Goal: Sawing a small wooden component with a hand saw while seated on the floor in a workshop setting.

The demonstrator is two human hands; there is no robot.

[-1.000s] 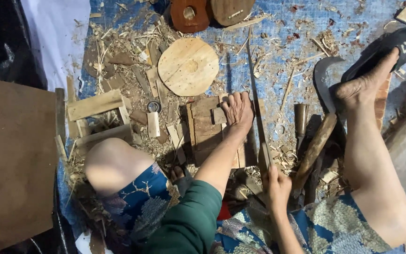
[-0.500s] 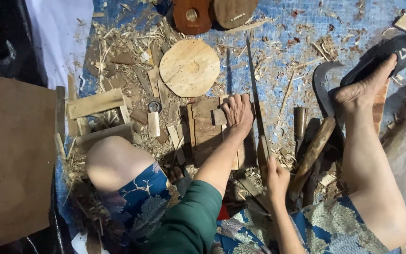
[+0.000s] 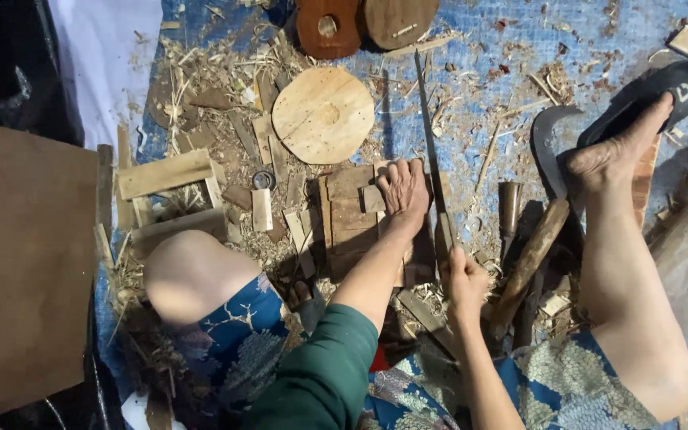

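My left hand (image 3: 402, 191) lies flat on a small wooden piece, pressing it onto a stack of brown wooden boards (image 3: 350, 215) on the ground. My right hand (image 3: 463, 280) is closed around the wooden handle of a long thin blade (image 3: 428, 119). The blade runs away from me along the right edge of the boards, close beside my left hand. My bare left knee (image 3: 193, 271) is to the left, and my right foot (image 3: 611, 159) rests on a black sandal (image 3: 646, 91).
A round wooden disc (image 3: 322, 114) lies beyond the boards among shavings on a blue tarp (image 3: 479, 48). Two dark round wooden pieces (image 3: 364, 20) sit at the top. A small wooden frame (image 3: 165, 199) and a brown board (image 3: 21, 263) are at the left, and a curved sickle blade (image 3: 547, 139) at the right.
My right hand and the long blade have slid a little forward, away from me. My left hand stays pressed on the wood.
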